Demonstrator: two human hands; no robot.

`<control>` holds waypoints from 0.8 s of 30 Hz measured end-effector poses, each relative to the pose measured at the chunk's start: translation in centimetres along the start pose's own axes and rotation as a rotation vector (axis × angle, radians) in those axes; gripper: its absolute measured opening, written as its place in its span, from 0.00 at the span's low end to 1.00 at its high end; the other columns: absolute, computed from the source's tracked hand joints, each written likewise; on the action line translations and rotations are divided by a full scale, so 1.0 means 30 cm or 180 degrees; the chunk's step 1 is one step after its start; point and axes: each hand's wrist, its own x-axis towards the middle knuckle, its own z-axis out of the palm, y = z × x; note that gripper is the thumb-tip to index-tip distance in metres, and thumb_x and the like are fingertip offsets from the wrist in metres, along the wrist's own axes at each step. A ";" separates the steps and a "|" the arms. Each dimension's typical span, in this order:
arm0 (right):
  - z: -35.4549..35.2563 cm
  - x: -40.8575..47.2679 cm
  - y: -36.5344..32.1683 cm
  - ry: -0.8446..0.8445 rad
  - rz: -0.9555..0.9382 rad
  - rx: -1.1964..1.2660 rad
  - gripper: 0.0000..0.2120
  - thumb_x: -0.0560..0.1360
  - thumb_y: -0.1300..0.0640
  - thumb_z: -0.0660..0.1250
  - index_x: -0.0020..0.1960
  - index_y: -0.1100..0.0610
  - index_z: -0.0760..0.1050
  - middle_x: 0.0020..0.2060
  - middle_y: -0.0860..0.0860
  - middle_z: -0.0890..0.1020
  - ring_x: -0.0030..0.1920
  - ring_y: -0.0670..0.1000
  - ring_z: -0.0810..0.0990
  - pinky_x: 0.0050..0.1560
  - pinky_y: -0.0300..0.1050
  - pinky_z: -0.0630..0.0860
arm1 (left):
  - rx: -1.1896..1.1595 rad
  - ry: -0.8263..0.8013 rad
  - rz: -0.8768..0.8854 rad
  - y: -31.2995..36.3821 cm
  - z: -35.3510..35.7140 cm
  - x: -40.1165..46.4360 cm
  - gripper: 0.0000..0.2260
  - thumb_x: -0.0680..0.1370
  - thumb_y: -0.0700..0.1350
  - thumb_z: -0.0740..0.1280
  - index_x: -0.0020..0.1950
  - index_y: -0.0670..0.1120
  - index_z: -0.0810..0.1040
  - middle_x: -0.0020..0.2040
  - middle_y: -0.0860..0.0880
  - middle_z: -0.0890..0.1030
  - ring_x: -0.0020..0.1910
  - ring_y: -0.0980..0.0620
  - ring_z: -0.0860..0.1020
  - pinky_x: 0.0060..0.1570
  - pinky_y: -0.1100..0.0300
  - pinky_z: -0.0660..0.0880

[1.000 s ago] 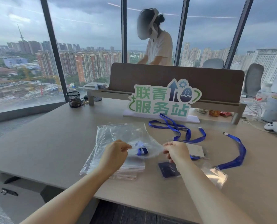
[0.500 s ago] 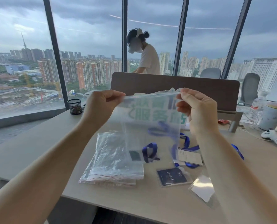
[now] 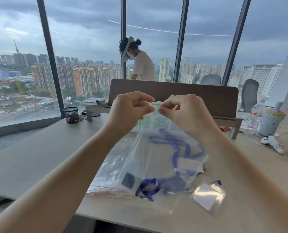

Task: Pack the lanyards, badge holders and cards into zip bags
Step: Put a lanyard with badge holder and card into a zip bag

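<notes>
I hold a clear zip bag (image 3: 150, 158) upright above the desk. My left hand (image 3: 129, 111) and my right hand (image 3: 185, 113) pinch its top edge close together at the middle. At the bag's bottom lie a rolled blue lanyard (image 3: 148, 188) and a dark card (image 3: 128, 180). Behind it on the desk, seen through the plastic, are a loose blue lanyard (image 3: 176, 145) and a white card (image 3: 189, 164). A clear badge holder (image 3: 207, 196) with a white insert lies to the right. A stack of empty zip bags (image 3: 109, 175) lies under the held bag.
A person with a headset stands behind the brown divider (image 3: 173, 93). A black mesh cup (image 3: 71, 114) stands at the far left of the desk. At the right are a white controller (image 3: 272, 143), a lidded cup (image 3: 271, 121) and a water bottle. The desk's near edge runs below the bags.
My hands lifted the zip bag off the desk, then came together from its two top corners to the middle of the top edge.
</notes>
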 end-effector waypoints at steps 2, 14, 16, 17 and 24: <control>-0.014 -0.005 -0.003 -0.0119 -0.0046 -0.0086 0.05 0.72 0.49 0.74 0.45 0.49 0.85 0.25 0.34 0.77 0.29 0.37 0.74 0.41 0.42 0.73 | -0.0056 -0.0015 -0.0029 0.006 -0.003 -0.003 0.08 0.70 0.38 0.75 0.42 0.52 0.83 0.34 0.51 0.84 0.35 0.52 0.81 0.38 0.54 0.80; -0.052 -0.011 -0.006 -0.0280 -0.0066 -0.0327 0.05 0.73 0.50 0.71 0.39 0.47 0.82 0.25 0.35 0.77 0.32 0.42 0.72 0.41 0.44 0.73 | -0.0328 -0.0365 -0.0326 0.008 0.018 -0.017 0.02 0.71 0.40 0.73 0.40 0.44 0.82 0.33 0.50 0.85 0.36 0.52 0.82 0.36 0.59 0.78; -0.056 -0.009 -0.007 -0.0338 -0.0070 -0.0308 0.05 0.73 0.50 0.71 0.39 0.47 0.81 0.26 0.40 0.78 0.34 0.45 0.73 0.43 0.45 0.73 | -0.0308 -0.0425 -0.0320 0.014 0.024 -0.017 0.01 0.72 0.40 0.73 0.40 0.45 0.82 0.34 0.49 0.84 0.36 0.52 0.82 0.36 0.57 0.78; -0.057 -0.007 -0.008 -0.0364 -0.0080 -0.0321 0.05 0.73 0.50 0.71 0.39 0.47 0.81 0.27 0.41 0.78 0.36 0.46 0.73 0.44 0.46 0.73 | -0.0299 -0.0459 -0.0322 0.018 0.027 -0.016 0.01 0.72 0.41 0.73 0.41 0.45 0.82 0.34 0.49 0.84 0.36 0.52 0.82 0.36 0.57 0.78; -0.053 -0.020 -0.022 -0.0571 -0.0166 -0.0535 0.06 0.78 0.52 0.64 0.44 0.52 0.77 0.34 0.47 0.79 0.38 0.49 0.75 0.42 0.48 0.73 | -0.0098 -0.0429 -0.0215 0.037 0.050 -0.028 0.04 0.75 0.41 0.70 0.42 0.41 0.81 0.34 0.47 0.83 0.34 0.52 0.80 0.35 0.55 0.79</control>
